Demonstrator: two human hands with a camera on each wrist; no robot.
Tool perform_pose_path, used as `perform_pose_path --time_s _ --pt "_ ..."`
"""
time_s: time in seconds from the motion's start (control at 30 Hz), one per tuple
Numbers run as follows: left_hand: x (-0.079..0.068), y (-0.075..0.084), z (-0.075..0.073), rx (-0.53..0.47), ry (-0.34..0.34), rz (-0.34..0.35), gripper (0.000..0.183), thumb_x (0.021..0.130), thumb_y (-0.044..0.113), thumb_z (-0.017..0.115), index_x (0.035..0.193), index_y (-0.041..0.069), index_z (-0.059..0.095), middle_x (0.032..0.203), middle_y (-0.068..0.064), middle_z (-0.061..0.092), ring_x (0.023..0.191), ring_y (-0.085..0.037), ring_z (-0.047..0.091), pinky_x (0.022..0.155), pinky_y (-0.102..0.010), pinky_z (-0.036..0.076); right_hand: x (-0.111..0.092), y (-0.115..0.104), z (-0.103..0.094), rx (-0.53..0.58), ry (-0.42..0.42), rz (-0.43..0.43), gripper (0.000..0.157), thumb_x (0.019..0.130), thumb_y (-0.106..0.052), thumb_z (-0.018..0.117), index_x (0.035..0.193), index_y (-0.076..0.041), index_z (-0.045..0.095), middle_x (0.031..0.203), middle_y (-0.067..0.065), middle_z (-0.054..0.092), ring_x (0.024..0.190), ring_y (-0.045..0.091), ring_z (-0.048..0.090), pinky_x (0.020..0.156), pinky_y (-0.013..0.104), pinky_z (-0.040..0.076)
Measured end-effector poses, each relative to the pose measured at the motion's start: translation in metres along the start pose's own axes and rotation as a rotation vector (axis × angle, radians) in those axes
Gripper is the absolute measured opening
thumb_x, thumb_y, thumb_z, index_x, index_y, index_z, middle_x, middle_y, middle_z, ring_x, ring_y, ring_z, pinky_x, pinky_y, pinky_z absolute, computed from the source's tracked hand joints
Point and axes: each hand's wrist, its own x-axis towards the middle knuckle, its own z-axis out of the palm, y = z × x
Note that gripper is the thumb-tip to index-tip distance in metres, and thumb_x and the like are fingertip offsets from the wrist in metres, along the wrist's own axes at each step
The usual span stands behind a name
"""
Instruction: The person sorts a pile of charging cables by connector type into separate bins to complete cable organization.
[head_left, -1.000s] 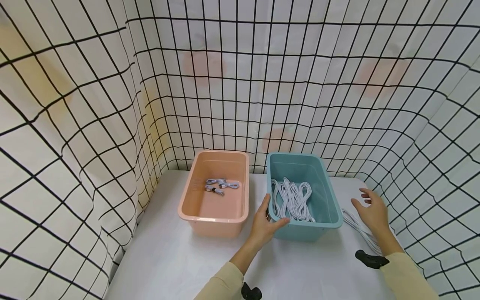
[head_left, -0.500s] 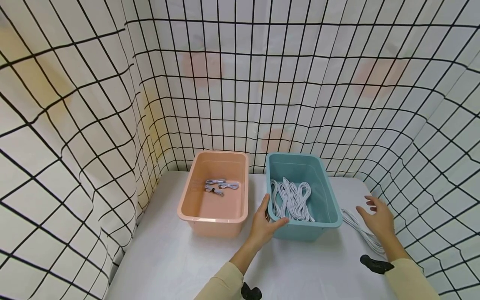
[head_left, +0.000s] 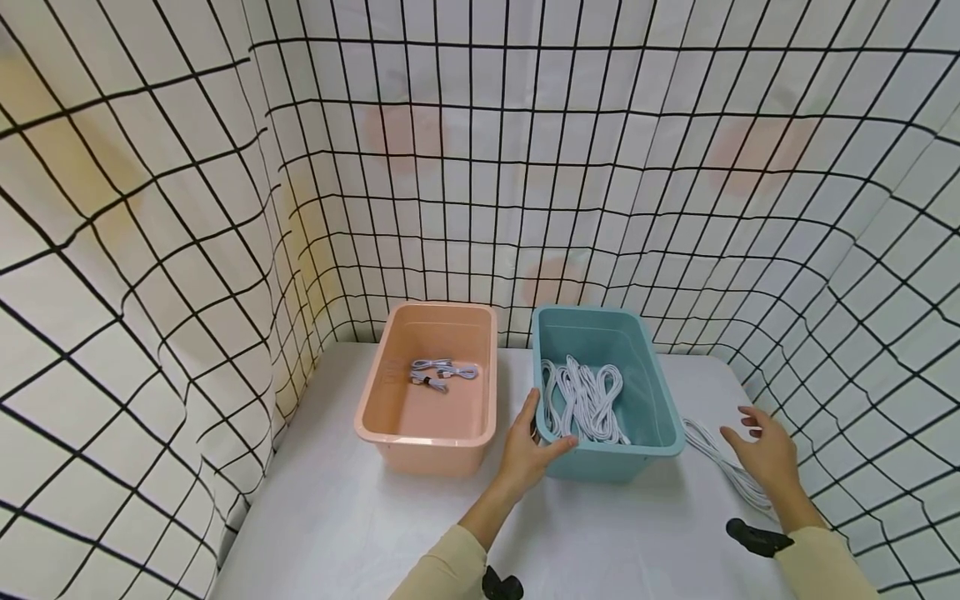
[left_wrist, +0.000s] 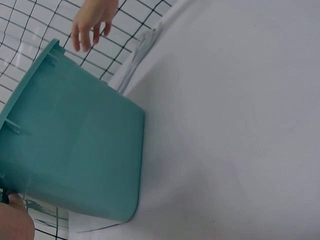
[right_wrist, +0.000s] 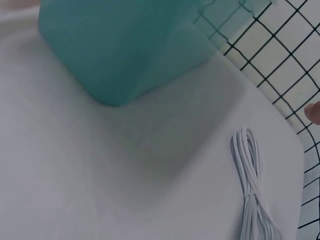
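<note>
My left hand (head_left: 525,454) rests against the near left corner of a teal bin (head_left: 660,400), fingers fairly straight and spread along its left side and thumb at the front rim. In the left wrist view, part of that hand (left_wrist: 15,220) touches the bin's wall (left_wrist: 85,130). Inside the bin lie several bundled white cables (head_left: 585,400). My right hand (head_left: 768,458) is held, loosely bent and holding nothing, beside a tied bundle of white cable (head_left: 720,458) on the table right of the bin. The right wrist view shows this bundle (right_wrist: 250,185) and one fingertip at the edge.
A peach bin (head_left: 405,417) stands left of the teal one, with several short coiled cables (head_left: 446,371) inside. The white-covered table (head_left: 315,500) is bounded by black grid mesh (head_left: 465,200) over white sheeting at the back and sides.
My right hand has moved right and toward me, from beside the teal bin's right side to nearer the right mesh. The left hand and both bins have stayed in place.
</note>
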Motion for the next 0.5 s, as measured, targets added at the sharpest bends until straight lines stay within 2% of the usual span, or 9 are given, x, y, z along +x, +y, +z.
perform_pose_path --time_s 0.17,0.3,0.37,0.5 --pt "0.001 -0.001 0.000 0.009 0.000 0.008 0.105 0.085 0.030 0.089 0.165 0.011 0.024 0.169 0.000 0.023 0.152 -0.017 0.025 0.116 -0.031 0.032 -0.002 0.010 0.005 -0.016 -0.022 0.015 0.056 0.101 -0.020 0.067 0.141 0.012 0.046 0.128 0.037 0.051 0.117 0.056 0.048 0.089 0.067 0.044" --pt "-0.001 -0.002 -0.001 -0.006 0.001 0.007 0.105 0.085 0.028 0.089 0.165 0.010 0.024 0.169 -0.001 0.023 0.152 -0.017 0.024 0.117 -0.032 0.031 -0.006 0.027 0.013 -0.073 -0.083 0.043 0.061 0.100 -0.023 0.066 0.142 0.013 0.043 0.135 0.042 0.046 0.121 0.062 0.044 0.094 0.072 0.039" --pt "-0.002 -0.002 -0.001 -0.010 0.003 0.005 0.104 0.085 0.028 0.089 0.165 0.010 0.025 0.169 -0.002 0.023 0.152 -0.018 0.024 0.117 -0.034 0.031 -0.010 0.039 0.020 -0.126 -0.150 0.094 0.066 0.100 -0.026 0.066 0.145 0.014 0.039 0.140 0.045 0.040 0.125 0.065 0.039 0.098 0.075 0.036" --pt "0.000 -0.002 0.000 -0.005 0.005 0.023 0.104 0.085 0.028 0.089 0.165 0.010 0.025 0.169 -0.006 0.024 0.153 -0.021 0.024 0.117 -0.041 0.032 -0.022 0.061 0.036 -0.252 -0.309 0.263 0.074 0.100 -0.031 0.064 0.151 0.012 0.032 0.150 0.043 0.029 0.134 0.064 0.029 0.101 0.078 0.033"
